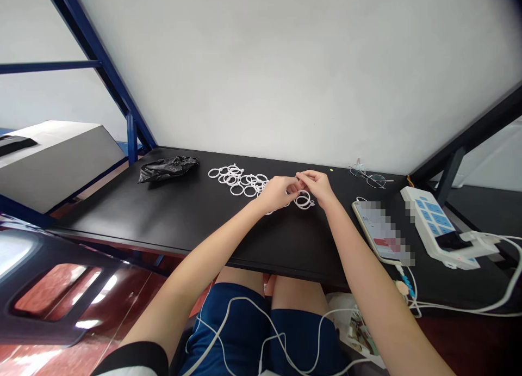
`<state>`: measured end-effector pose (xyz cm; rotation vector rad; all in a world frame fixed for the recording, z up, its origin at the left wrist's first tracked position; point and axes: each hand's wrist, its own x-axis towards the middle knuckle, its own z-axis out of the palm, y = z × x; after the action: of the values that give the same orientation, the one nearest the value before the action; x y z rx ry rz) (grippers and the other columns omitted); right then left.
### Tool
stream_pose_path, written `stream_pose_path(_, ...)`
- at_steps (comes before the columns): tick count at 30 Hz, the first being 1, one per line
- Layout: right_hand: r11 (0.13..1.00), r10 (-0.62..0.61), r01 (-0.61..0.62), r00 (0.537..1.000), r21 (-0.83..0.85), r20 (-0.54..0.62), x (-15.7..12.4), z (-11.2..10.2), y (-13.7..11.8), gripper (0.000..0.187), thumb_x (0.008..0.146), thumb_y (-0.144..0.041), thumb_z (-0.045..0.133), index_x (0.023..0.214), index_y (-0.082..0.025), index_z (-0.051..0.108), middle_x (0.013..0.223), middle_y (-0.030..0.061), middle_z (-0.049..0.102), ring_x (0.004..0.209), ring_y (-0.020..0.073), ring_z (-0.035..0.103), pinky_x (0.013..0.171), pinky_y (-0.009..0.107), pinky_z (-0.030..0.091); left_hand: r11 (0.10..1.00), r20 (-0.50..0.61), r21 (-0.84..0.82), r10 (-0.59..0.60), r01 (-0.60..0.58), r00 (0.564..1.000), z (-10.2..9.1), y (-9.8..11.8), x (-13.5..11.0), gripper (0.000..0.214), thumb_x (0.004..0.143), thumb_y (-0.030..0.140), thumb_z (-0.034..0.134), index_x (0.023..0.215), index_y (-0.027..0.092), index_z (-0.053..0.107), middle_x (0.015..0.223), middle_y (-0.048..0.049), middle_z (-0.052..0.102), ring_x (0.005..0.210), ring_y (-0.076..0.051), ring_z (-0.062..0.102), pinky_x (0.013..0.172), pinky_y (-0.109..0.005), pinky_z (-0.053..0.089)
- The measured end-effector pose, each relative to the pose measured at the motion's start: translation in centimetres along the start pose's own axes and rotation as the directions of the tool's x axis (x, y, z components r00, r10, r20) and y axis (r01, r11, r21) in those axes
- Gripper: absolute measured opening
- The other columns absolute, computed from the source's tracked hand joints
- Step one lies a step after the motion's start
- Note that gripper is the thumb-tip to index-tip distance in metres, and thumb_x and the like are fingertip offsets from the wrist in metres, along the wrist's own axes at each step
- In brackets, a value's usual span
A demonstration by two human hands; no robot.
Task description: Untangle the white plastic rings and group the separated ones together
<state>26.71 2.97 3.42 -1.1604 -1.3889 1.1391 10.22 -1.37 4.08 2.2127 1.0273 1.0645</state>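
Observation:
Above the black tabletop my left hand (280, 193) and my right hand (317, 186) meet, thumbs and fingertips pinched close together. Whatever is between the fingers is too small and covered to make out. Right below the fingertips are a few white curtain rings (303, 206) with small eyelets; I cannot tell whether they touch the hands. To the left, a loose pile of several more white curtain rings (237, 190) lies on the table, partly hidden behind my left hand.
A crumpled black plastic bag (168, 169) lies at the table's back left. On the right are eyeglasses (376, 181), a phone (379, 232) on a cable and a white power strip (434, 223) with plugs. White cables (281, 338) cross my lap. Blue metal bars (110, 76) frame the left side.

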Motion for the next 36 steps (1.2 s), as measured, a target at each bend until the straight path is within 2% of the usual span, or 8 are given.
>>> stream_pose_path(3, 0.998, 0.061, -0.062, 0.993, 0.008, 0.104, -0.4, 0.2, -0.6, 0.039, 0.066, -0.054, 0.077, 0.076, -0.017, 0.070, 0.065, 0.0024, 0.067, 0.049, 0.0093, 0.057, 0.040, 0.018, 0.044, 0.991, -0.170, -0.066, -0.129, 0.119, 0.977, -0.2, -1.0, 0.3, 0.009, 0.079, 0.025, 0.064, 0.082, 0.016, 0.065, 0.078, -0.0021, 0.071, 0.067, -0.012, 0.065, 0.066, -0.022, 0.051)
stream_pose_path(7, 0.995, 0.091, -0.096, 0.960, 0.008, 0.265, -0.8, 0.2, -1.0, 0.041, 0.064, -0.051, 0.080, 0.084, -0.017, 0.071, 0.079, 0.0067, 0.072, 0.057, 0.0117, 0.064, 0.043, 0.018, 0.048, 0.971, -0.235, -0.123, -0.230, 0.205, 0.944, -0.5, -2.1, 0.4, 0.008, 0.075, 0.023, 0.067, 0.077, 0.015, 0.066, 0.074, -0.0027, 0.070, 0.066, -0.013, 0.066, 0.063, -0.022, 0.051)
stream_pose_path(14, 0.991, 0.071, -0.083, 0.991, 0.102, 0.115, -0.4, 0.3, -0.2, 0.038, 0.051, -0.041, 0.089, 0.073, -0.015, 0.073, 0.067, 0.0057, 0.071, 0.055, 0.0109, 0.062, 0.043, 0.017, 0.050, 0.872, -0.168, -0.465, -0.258, 0.154, 0.952, -0.4, -2.2, 0.7, 0.026, 0.074, 0.032, 0.073, 0.088, 0.011, 0.066, 0.087, -0.0088, 0.071, 0.081, -0.017, 0.068, 0.070, -0.026, 0.054)
stream_pose_path(18, 0.977, 0.099, -0.121, 0.986, 0.174, 0.132, -0.4, 0.5, -0.1, 0.035, 0.052, -0.038, 0.089, 0.074, -0.016, 0.074, 0.067, 0.0047, 0.072, 0.054, 0.0114, 0.063, 0.043, 0.018, 0.050, 0.808, -0.119, -0.582, -0.192, 0.088, 0.974, 0.2, -1.9, 0.9, 0.048, 0.066, 0.026, 0.080, 0.108, 0.011, 0.063, 0.109, -0.0136, 0.067, 0.099, -0.022, 0.065, 0.077, -0.030, 0.056)
stream_pose_path(24, 0.973, 0.076, -0.119, 0.975, 0.200, 0.209, -0.4, 0.5, 0.2, 0.033, 0.057, -0.041, 0.084, 0.076, -0.017, 0.073, 0.075, 0.0045, 0.074, 0.051, 0.0093, 0.060, 0.044, 0.019, 0.047, 0.935, -0.237, -0.355, -0.094, 0.004, 0.967, 0.6, -1.5, 0.5, 0.051, 0.073, 0.032, 0.076, 0.119, 0.015, 0.061, 0.130, -0.0150, 0.055, 0.109, -0.023, 0.058, 0.080, -0.029, 0.056)
stream_pose_path(28, 0.970, 0.057, -0.103, 0.977, 0.220, 0.205, -0.4, 0.8, 0.2, 0.031, 0.062, -0.045, 0.080, 0.069, -0.016, 0.071, 0.076, 0.0053, 0.073, 0.053, 0.0090, 0.059, 0.048, 0.021, 0.047, 0.993, -0.216, -0.101, 0.035, -0.059, 0.976, 0.5, -1.2, 0.2, 0.042, 0.083, 0.034, 0.067, 0.121, 0.018, 0.058, 0.123, -0.0120, 0.061, 0.112, -0.022, 0.057, 0.095, -0.035, 0.049)
stream_pose_path(32, 0.981, 0.031, -0.066, 0.982, 0.180, 0.186, -0.5, 1.4, 0.2, 0.032, 0.055, -0.043, 0.084, 0.068, -0.016, 0.071, 0.071, 0.0062, 0.072, 0.060, 0.0135, 0.063, 0.050, 0.022, 0.047, 0.992, -0.159, -0.122, 0.015, -0.035, 0.987, 0.4, -1.0, 0.0, 0.032, 0.092, 0.035, 0.055, 0.118, 0.016, 0.059, 0.115, -0.0091, 0.066, 0.103, -0.018, 0.063, 0.092, -0.030, 0.048)
stream_pose_path(36, 0.987, 0.028, -0.052, 0.988, 0.154, 0.151, -0.5, 1.6, 0.4, 0.033, 0.056, -0.045, 0.083, 0.063, -0.017, 0.067, 0.060, 0.0023, 0.066, 0.050, 0.0104, 0.056, 0.049, 0.023, 0.048, 0.991, -0.164, -0.122, 0.034, -0.054, 0.986, 0.4, -1.0, 0.1, 0.030, 0.092, 0.034, 0.054, 0.114, 0.016, 0.062, 0.112, -0.0076, 0.068, 0.102, -0.017, 0.063, 0.089, -0.028, 0.048)
